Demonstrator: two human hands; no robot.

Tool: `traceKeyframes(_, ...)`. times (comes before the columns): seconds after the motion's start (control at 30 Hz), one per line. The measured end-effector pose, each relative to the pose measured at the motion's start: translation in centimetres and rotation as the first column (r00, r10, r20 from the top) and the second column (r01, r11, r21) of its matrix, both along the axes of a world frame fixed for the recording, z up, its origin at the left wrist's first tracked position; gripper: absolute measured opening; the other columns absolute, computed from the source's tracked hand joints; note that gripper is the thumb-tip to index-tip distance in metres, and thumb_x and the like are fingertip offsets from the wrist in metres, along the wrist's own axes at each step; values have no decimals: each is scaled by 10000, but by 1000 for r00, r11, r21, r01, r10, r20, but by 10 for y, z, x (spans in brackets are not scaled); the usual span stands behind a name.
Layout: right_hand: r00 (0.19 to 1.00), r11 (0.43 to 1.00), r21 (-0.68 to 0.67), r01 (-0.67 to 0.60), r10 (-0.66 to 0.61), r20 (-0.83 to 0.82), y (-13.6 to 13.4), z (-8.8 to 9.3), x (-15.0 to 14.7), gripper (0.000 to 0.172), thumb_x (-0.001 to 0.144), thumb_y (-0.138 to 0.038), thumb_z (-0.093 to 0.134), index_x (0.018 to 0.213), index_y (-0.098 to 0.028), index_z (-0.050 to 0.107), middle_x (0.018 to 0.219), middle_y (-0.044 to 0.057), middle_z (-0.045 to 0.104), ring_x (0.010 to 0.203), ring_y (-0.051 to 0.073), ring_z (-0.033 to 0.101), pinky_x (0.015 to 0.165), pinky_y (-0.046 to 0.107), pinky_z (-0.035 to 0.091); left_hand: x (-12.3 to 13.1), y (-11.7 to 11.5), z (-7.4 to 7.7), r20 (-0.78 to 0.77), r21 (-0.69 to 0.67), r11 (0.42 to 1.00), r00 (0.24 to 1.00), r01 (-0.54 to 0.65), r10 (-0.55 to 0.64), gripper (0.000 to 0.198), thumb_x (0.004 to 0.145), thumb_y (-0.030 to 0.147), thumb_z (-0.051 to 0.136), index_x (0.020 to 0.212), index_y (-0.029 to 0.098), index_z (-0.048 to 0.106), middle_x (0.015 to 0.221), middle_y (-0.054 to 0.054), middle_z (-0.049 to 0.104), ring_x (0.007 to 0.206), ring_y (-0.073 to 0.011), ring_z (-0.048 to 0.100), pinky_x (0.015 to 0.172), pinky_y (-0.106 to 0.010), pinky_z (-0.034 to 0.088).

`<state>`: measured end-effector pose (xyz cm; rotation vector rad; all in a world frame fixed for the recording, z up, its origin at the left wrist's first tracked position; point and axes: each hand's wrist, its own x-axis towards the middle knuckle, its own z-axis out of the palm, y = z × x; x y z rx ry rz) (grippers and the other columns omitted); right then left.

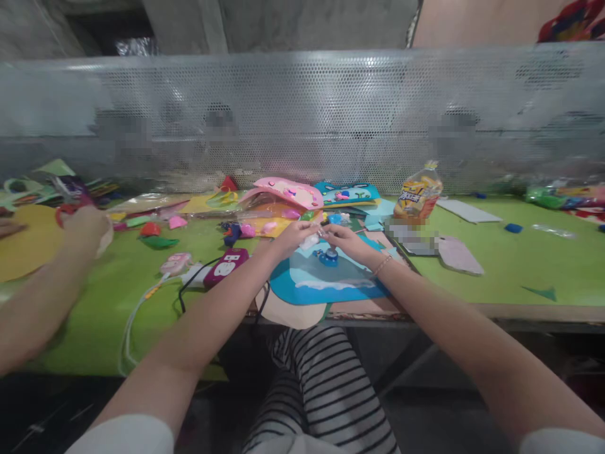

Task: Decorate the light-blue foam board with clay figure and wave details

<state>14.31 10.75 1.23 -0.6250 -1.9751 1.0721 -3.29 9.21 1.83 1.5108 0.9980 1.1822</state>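
My left hand (pixel 293 238) is closed on a soft white lump (pixel 309 242) that looks like modelling clay or a wad of plastic. My right hand (pixel 348 244) meets it fingertip to fingertip, its fingers pinched together; what lies between them is too small to make out. Both hands hover over a blue foam sheet (pixel 278 280) with a lighter blue middle and a wavy white strip (pixel 335 285) along its lower part. A small round blue clay piece (pixel 331 255) sits on the sheet just below my hands.
Behind lie decorated pink (pixel 288 191) and teal (pixel 350 193) foam pieces. Left are a maroon power bank (pixel 227 268), cables and clay lumps. A snack bag (pixel 418 192) and a phone (pixel 458 254) stand right. A co-worker's hand (pixel 85 227) holds red scissors by a yellow sheet (pixel 33 243).
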Motion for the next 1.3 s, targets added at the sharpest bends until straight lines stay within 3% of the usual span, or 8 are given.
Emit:
traceKeyframes(0.1,983,989,15,145,-142,-119,5,-3,-1,299,724,-416,634,914,-215,520,677,-52,445,569,103,428,522,240,390,1,-1,3,54,-7,998,997,-54,55,280,621,369,720,738,124,652,666,-6,618,560,-94,518,513,-205,342)
traceKeyframes(0.2,978,977,48,209,-207,-41,5,-2,0,281,748,-455,601,817,-209,484,649,-57,416,560,101,406,531,247,358,2,-2,5,48,15,995,995,-94,93,260,616,340,717,752,139,624,664,0,614,565,-102,530,534,-216,367)
traceKeyframes(0.33,980,979,128,159,-172,103,-1,1,1,346,822,-505,481,674,-192,467,609,-41,405,580,108,385,558,258,314,6,-6,6,18,57,995,997,-80,79,237,648,328,686,756,158,562,623,26,577,539,-99,514,533,-221,367)
traceKeyframes(0.67,981,969,207,132,-158,117,-3,-1,-3,256,810,-386,462,645,-192,439,616,-39,422,583,108,401,549,246,305,4,4,-3,-164,314,945,975,-95,152,236,762,386,554,729,153,572,667,10,559,641,-121,501,585,-232,369)
traceKeyframes(1.07,985,964,230,132,-154,80,-8,4,-3,258,805,-394,466,640,-196,453,576,-41,406,542,105,367,527,252,284,7,1,-2,-108,384,918,983,-95,146,242,783,378,542,674,163,527,629,16,511,608,-113,464,581,-235,355)
traceKeyframes(1.3,978,963,224,150,-177,107,-9,2,-4,335,819,-456,447,603,-208,382,554,-46,368,534,106,360,530,259,281,11,-1,-2,-136,426,902,980,-76,146,244,799,350,518,642,165,487,623,21,464,612,-110,435,579,-234,341)
